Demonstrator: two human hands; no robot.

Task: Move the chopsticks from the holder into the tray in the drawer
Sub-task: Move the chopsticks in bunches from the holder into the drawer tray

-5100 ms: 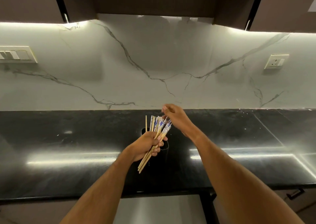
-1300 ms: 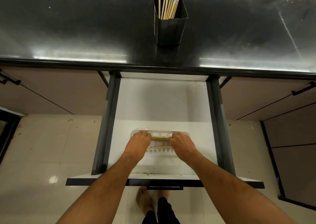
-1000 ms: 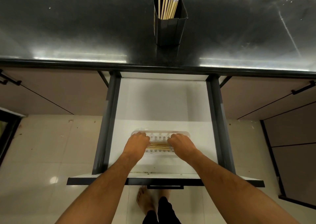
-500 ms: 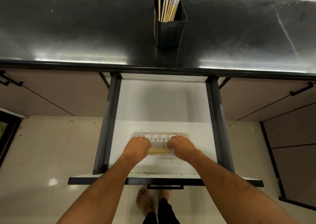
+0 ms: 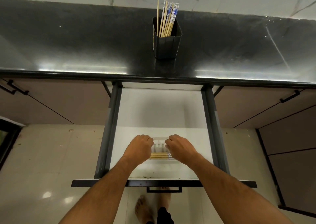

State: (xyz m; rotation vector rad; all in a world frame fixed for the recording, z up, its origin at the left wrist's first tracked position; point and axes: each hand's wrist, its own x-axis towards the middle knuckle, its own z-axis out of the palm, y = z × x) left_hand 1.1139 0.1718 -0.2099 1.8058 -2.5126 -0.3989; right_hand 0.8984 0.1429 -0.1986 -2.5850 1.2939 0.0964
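A black holder (image 5: 166,44) stands on the dark counter, with several chopsticks (image 5: 168,16) upright in it, some with blue-patterned tops. Below it the white drawer (image 5: 160,111) is pulled out. A clear slotted tray (image 5: 159,146) lies near the drawer's front, and several chopsticks (image 5: 159,156) lie side by side along its near edge. My left hand (image 5: 139,146) and my right hand (image 5: 179,146) hover over the tray's two ends, knuckles up and fingers loosely curled. Neither hand holds a chopstick. Their fingertips are hidden.
The glossy black counter (image 5: 85,40) runs the full width under a marble wall. Dark drawer rails (image 5: 109,129) flank the drawer, and its front panel with a handle (image 5: 164,189) juts out. Brown cabinet doors sit on both sides. My bare feet (image 5: 143,208) stand on pale tiles.
Five seconds ago I was at the holder with a bundle of chopsticks. Since then both hands slid that bundle to the tray's near edge and have now drawn off it.
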